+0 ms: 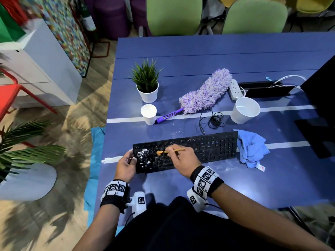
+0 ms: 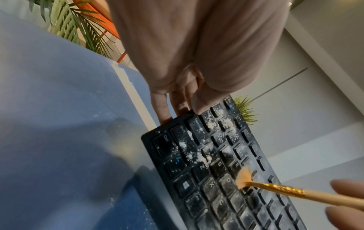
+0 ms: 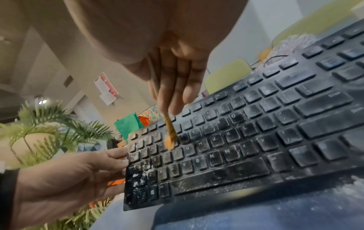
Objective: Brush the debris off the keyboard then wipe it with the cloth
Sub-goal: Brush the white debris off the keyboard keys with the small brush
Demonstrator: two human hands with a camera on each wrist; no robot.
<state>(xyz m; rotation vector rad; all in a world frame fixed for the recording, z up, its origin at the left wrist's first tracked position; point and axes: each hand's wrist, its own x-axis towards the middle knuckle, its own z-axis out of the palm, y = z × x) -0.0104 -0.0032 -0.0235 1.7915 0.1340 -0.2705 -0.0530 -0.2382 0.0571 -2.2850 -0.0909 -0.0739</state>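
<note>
A black keyboard (image 1: 208, 147) lies on the blue table, its left end dusted with white powder (image 1: 143, 153). My left hand (image 1: 126, 164) grips that left end (image 2: 171, 124), thumb on top and fingers at the edge. My right hand (image 1: 178, 158) pinches a thin gold-handled brush (image 1: 171, 150). Its orange fan bristles (image 2: 243, 177) touch the keys near D and E (image 3: 169, 142). A crumpled blue cloth (image 1: 252, 149) lies against the keyboard's right end.
Behind the keyboard stand a small white cup (image 1: 148, 114), a potted plant (image 1: 147, 84), a purple duster (image 1: 203, 93), a coiled black cable (image 1: 213, 120), a larger white cup (image 1: 245, 110) and a power strip (image 1: 235, 89). A dark monitor (image 1: 322, 98) is at right.
</note>
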